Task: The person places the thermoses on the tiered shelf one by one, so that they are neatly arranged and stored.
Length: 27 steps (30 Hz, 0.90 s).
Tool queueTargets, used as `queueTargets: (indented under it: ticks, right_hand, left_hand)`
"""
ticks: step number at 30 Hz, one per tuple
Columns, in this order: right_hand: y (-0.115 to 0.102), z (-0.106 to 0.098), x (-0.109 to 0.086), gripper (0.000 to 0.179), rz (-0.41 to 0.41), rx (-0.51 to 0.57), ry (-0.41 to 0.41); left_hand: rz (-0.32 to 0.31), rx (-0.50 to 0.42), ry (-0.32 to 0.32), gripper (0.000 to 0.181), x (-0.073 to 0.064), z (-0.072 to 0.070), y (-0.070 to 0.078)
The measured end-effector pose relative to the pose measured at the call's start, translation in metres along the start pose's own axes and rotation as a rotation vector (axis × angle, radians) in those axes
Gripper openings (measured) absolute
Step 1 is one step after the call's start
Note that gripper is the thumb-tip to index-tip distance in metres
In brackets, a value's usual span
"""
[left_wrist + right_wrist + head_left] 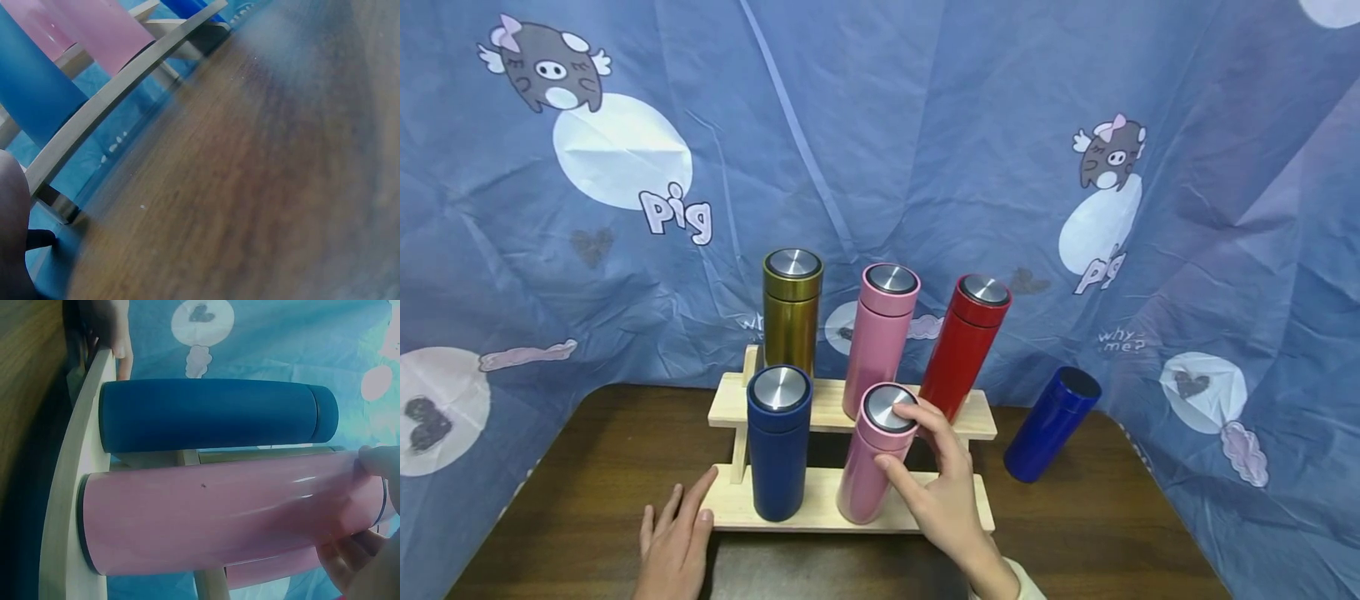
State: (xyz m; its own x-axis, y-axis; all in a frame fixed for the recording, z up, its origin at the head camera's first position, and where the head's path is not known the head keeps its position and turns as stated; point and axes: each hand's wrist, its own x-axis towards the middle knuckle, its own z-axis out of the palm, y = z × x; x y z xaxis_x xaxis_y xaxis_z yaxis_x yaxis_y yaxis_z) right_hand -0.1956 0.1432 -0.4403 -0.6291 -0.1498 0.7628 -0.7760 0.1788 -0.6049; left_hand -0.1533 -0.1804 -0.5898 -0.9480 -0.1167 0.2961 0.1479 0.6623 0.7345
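My right hand point(951, 500) holds the front pink thermos point(863, 479) near its top, thumb on its side and a finger over the steel lid. The thermos stands upright on the lower step of a pale wooden two-step rack point(822, 500), its base on the board in the right wrist view. At the rack's left front corner, my left hand point(672, 542) touches the board with fairly straight fingers. A dark blue thermos point(779, 467) stands on the same step, between my hands.
On the upper step stand a gold thermos point(790, 329), another pink thermos point(880, 342) and a red thermos point(964, 358). A bright blue thermos point(1048, 429) stands on the brown table point(1075, 533) right of the rack. Blue pig-print cloth point(880, 125) hangs behind.
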Motion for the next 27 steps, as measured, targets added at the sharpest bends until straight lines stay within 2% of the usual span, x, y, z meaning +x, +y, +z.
queueTargets:
  ticks: [5, 14, 27]
  right_hand:
    - [0.0041, -0.0003, 0.0017, 0.068, 0.035, 0.038, -0.049]
    - [0.0077, 0.0006, 0.0019, 0.072, 0.085, -0.012, -0.103]
    - [0.0078, -0.0042, 0.003, 0.079, 0.052, -0.113, -0.157]
  left_hand:
    - [0.012, -0.009, 0.015, 0.046, -0.0001, 0.0007, 0.0006]
    - [0.038, -0.013, 0.042, 0.045, -0.0009, 0.0021, 0.0006]
    - [0.026, -0.006, 0.03, 0.045, -0.0006, 0.0009, 0.002]
